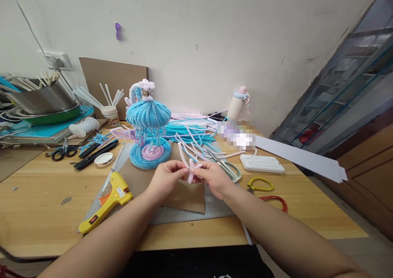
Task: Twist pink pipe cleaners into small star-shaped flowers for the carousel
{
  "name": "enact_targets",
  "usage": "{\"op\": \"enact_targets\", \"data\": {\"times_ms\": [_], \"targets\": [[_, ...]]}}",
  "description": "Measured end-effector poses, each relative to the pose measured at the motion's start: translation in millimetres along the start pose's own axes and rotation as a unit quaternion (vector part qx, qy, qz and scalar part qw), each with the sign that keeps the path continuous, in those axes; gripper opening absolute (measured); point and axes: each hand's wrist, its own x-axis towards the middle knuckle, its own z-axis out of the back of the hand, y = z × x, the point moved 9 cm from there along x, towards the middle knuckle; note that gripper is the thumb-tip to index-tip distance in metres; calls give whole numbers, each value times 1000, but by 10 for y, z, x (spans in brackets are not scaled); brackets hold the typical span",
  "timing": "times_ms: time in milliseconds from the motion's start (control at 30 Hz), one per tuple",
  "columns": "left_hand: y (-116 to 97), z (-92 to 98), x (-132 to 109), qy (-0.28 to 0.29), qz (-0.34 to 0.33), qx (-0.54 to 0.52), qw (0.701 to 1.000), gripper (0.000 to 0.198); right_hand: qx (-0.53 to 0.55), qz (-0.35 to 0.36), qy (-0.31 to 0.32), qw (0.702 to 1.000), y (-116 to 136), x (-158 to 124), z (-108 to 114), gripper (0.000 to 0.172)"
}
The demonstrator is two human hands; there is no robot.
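Between my two hands is a pale pink pipe cleaner [190,172] bent into small petal-like loops, with one straight end sticking up. My left hand [170,175] pinches its left side with thumb and fingers. From the other side my right hand [213,177] pinches it too. Both hands are just above a brown cardboard sheet [187,198] on a grey cutting mat [167,216]. Behind them to the left stands a blue fuzzy jellyfish-shaped lamp [148,116] on a round coiled base with a pink centre.
A yellow glue gun [115,196] lies left. Green-handled scissors [229,168] and scissors with yellow and red handles [260,184] lie right, near a white power bank [262,163]. Blue pipe cleaners [190,131] pile behind. A bottle [238,105] stands by the wall; metal bowls [46,100] sit far left.
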Motion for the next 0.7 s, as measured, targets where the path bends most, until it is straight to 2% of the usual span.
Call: {"op": "enact_targets", "data": {"times_ms": [133, 300, 367, 467, 567, 633, 700], "targets": [[-96, 23, -24, -19, -61, 72, 995, 12, 45, -40, 12, 998, -62, -19, -31, 22], [-266, -4, -100, -27, -160, 155, 975, 7, 79, -70, 29, 994, -113, -36, -51, 20], [-297, -19, -112, -22, -170, 161, 972, 8, 101, -80, 50, 990, -121, -38, -82, 19], [-256, -21, -87, -14, -134, 124, 983, 13, 94, -60, 54, 992, -64, -26, -72, 19], [-125, -27, -44, 4, -61, 18, 998, 20, 33, 8, 33, 999, 88, -10, -18, 21], [-3, -61, -26, 27, 2, -84, 996, 21, 9, 44, 29, 999, 167, -10, -10, 22], [105, -132, -30, 60, 66, -165, 982, 18, 3, 57, 27, 998, 195, -11, -9, 23]]}}
